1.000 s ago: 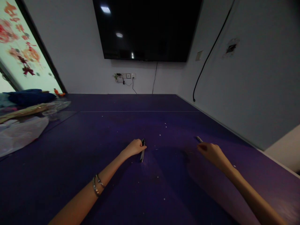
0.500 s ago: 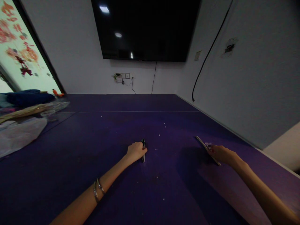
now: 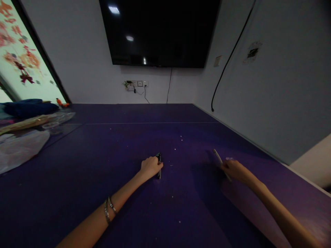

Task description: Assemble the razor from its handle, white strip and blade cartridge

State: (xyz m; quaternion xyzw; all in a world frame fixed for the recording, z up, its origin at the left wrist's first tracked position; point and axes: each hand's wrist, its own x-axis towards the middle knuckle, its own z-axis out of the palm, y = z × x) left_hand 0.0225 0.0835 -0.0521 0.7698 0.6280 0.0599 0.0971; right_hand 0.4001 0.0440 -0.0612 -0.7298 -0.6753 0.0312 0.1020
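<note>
My left hand point(image 3: 150, 166) is closed around a thin dark phone-like slab point(image 3: 159, 175), held edge-up over the middle of the purple tabletop point(image 3: 124, 213). Most of that slab is hidden behind the fingers. Farther right, my right hand point(image 3: 234, 170) pinches a thin pale-edged slab point(image 3: 217, 156), tilted and seen nearly edge-on, so its kind is unclear. A small clear shiny piece point(image 3: 229, 158) shows just beyond the right fingers. Dark shadow falls on the surface to the left of the right hand.
At the left lie a dark blue cloth point(image 3: 31, 108) and clear plastic wrapping point(image 3: 24, 148). White specks dot the tabletop. A wall-mounted television point(image 3: 160, 31) faces me, with sockets point(image 3: 139, 83) below. A black cable point(image 3: 227, 62) hangs by the right wall.
My right hand has shifted slightly left with its slab, which has turned more edge-on. My left hand stays nearly in place, its slab turned a little.
</note>
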